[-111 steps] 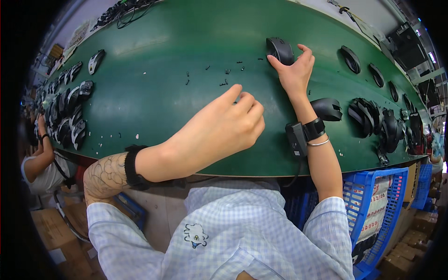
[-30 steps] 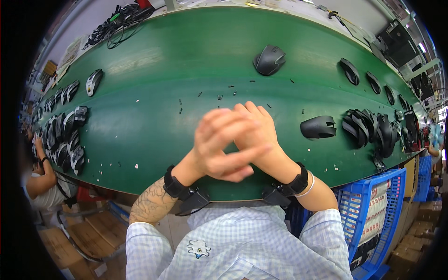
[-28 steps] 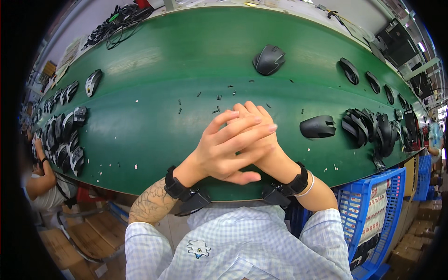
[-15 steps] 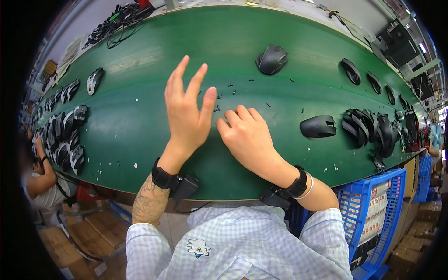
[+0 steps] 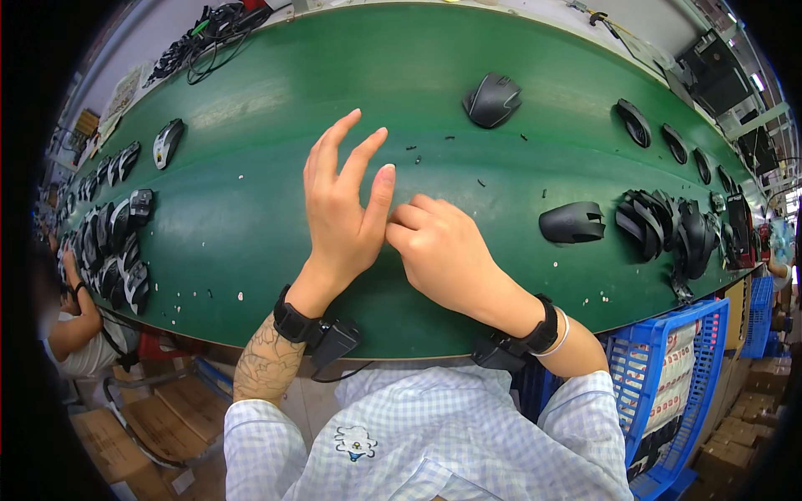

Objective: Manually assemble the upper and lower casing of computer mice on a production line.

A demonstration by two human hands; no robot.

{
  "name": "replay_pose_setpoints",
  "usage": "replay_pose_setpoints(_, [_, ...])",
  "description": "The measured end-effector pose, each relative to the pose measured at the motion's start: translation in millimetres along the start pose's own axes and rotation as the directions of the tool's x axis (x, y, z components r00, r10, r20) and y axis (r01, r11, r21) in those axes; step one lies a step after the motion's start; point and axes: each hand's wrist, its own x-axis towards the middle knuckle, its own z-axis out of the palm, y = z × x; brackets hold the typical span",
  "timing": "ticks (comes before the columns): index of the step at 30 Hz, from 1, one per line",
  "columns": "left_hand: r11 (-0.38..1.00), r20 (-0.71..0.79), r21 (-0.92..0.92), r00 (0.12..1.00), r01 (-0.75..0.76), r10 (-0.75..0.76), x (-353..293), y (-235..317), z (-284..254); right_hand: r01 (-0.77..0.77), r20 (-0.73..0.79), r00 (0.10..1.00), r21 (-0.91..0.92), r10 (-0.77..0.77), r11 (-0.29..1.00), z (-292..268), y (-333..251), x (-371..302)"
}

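Note:
Over the middle of the green table (image 5: 251, 275), my left hand (image 5: 347, 209) is open, its fingers stretched apart and nothing visible in it. Close against its thumb side, my right hand (image 5: 441, 255) is closed with curled fingers; what they hold, if anything, is hidden. Beyond the hands lie several small black parts, such as one small black piece (image 5: 481, 182). A whole black computer mouse (image 5: 493, 101) rests farther back. To the right of my right hand sits a black mouse shell (image 5: 571, 223), apart from it.
A heap of black mouse shells (image 5: 647, 225) stands at the right. Mouse parts (image 5: 117, 221) crowd the left side, near another person's arm (image 5: 77, 292). Black cables (image 5: 213, 33) lie at the far left. A blue crate (image 5: 660, 376) stands below the table's right edge.
My left hand has shifted slightly right and nearer, toward my right hand. The small black parts seen earlier beside its thumb are out of sight. My right hand remains closed.

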Motion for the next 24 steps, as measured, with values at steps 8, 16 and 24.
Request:
replay_pose_setpoints(8, [1.000, 0.026, -0.028, 1.000, -0.003, 0.004, -2.8, 3.8, 2.6, -0.302, 0.360, 0.923, 0.467, 0.134, 0.831, -13.0, -0.4, 3.3])
replay_pose_setpoints(16, [0.999, 0.046, -0.039, 0.999, 0.001, 0.000, -4.0, 4.4, 2.5, -0.340, 0.390, 0.911, 0.527, 0.134, 0.779, -13.8, 0.1, 5.0])
replay_pose_setpoints(24, [0.999, 0.044, -0.043, 0.999, -0.009, 0.011, -3.8, 4.4, 2.0, -0.049, 0.155, 0.988, 0.309, 0.000, 0.950, -10.6, 0.9, 1.4])
